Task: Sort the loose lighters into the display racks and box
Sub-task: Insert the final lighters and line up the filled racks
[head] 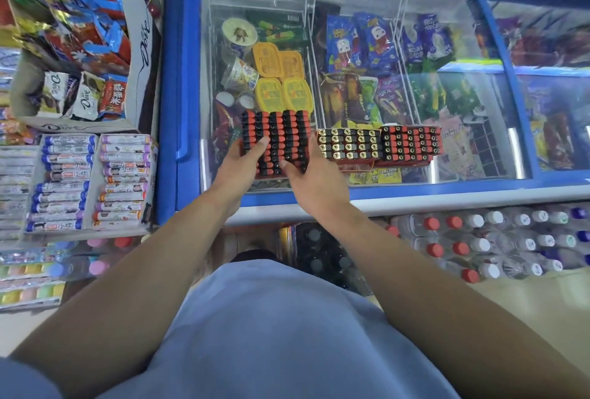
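Lighters fill a red-and-black rack (276, 141) standing on the freezer's glass lid (463, 105), left of two more racks (349, 145) (410, 145). Left hand (244, 164) and right hand (308, 172) grasp its sides.

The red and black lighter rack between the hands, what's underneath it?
The red and black lighter rack rests on the freezer's glass lid. Through the glass beside it show yellow ice cream tubs; whatever lies directly below is covered.
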